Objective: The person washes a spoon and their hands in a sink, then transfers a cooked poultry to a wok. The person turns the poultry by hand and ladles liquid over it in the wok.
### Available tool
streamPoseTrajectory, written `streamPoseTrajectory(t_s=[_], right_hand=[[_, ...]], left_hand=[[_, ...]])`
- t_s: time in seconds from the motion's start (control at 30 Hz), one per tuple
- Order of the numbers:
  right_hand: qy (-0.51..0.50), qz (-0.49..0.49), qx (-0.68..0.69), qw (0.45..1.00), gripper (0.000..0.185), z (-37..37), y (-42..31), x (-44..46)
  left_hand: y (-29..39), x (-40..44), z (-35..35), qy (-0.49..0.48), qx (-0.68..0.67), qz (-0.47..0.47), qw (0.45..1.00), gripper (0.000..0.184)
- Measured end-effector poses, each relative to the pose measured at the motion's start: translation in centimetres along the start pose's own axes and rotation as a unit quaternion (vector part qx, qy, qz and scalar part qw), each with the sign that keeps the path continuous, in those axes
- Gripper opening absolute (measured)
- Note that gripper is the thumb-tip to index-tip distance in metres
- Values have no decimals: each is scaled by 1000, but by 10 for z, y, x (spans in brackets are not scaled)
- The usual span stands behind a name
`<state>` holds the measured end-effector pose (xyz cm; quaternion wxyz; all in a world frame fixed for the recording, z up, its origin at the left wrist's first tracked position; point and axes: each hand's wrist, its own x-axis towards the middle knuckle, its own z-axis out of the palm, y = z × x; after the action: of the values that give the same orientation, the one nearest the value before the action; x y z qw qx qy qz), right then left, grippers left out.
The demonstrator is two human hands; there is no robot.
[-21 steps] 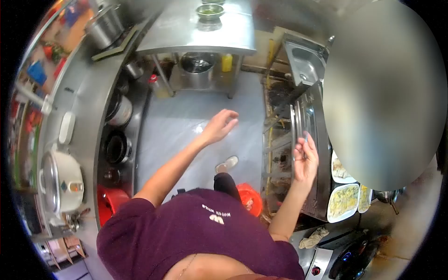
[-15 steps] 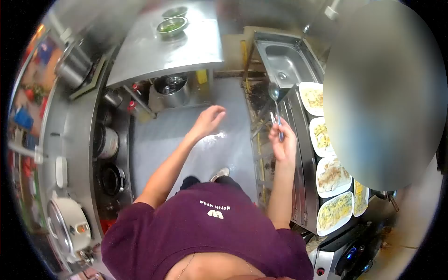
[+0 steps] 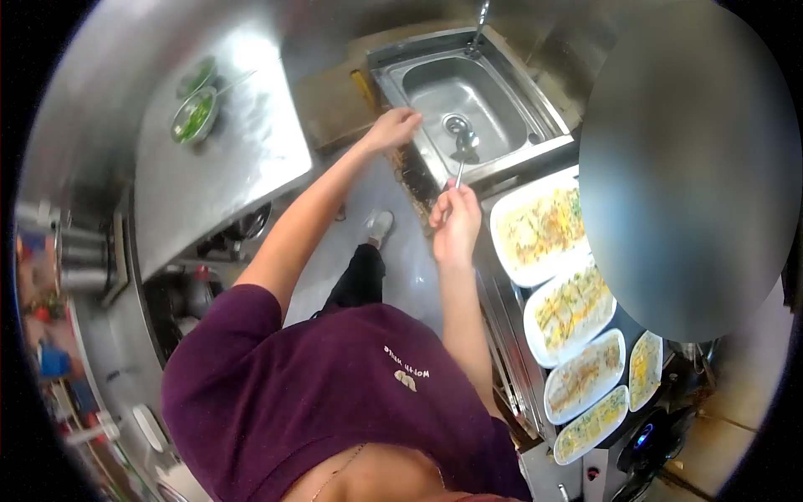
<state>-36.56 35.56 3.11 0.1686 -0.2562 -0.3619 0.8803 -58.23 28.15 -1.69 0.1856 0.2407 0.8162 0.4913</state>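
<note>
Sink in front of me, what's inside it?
Inside the sink, a round drain shows in the metal bottom. The spoon in the right hand reaches over it, covering a patch beside the drain, so what lies under there can't be seen.

Table (image 3: 180,222) front left. By its left edge, two bowls: nearer bowl (image 3: 186,136) with greens in it, second bowl (image 3: 196,77) just behind. Sink (image 3: 424,155) ahead, right of table, floor (image 3: 345,216) in the gap, one shoe (image 3: 382,224) on it. Tap (image 3: 477,40) at sink's far right corner, drain (image 3: 456,125) in the basin. Left hand (image 3: 395,130) at sink's left edge, contact unclear. Right hand (image 3: 457,219) by near left corner; spoon (image 3: 459,173) in it, tip over basin. Worktop (image 3: 629,322) runs back from sink's near edge along right side. Four dishes (image 3: 535,355) in file there, food in each; fifth dish (image 3: 657,350) right of the nearest two.
</note>
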Motion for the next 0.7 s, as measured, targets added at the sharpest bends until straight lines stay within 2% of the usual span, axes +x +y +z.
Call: streamPoseTrajectory(t_s=[0.07,0.13,0.23,0.37,0.43,0.53,0.63,0.67,0.7], right_hand=[[24,-20,19,999,14,14,8,38],[83,-26,2,996,14,32,19,80],[152,-4,7,988,15,43,33,149],[222,25,-2,975,16,51,28,230],[233,18,6,972,15,47,31,261],[254,55,4,966,15,52,28,312],[249,78,-2,965,8,53,28,363],[238,79,-2,968,7,51,30,377],[241,92,10,966,8,51,33,391]], left_hand=[[-4,77,3,-39,-1,25,999,40],[-19,158,10,-45,-82,-35,995,44],[-46,275,24,-47,-46,-57,996,47],[-86,410,60,23,56,-11,998,53],[-110,455,85,83,111,15,990,56],[-133,507,106,123,114,17,986,58],[-129,521,88,-50,73,-34,995,59],[-137,518,91,-41,-74,-102,991,58],[-144,516,95,-28,-218,-166,961,57]])
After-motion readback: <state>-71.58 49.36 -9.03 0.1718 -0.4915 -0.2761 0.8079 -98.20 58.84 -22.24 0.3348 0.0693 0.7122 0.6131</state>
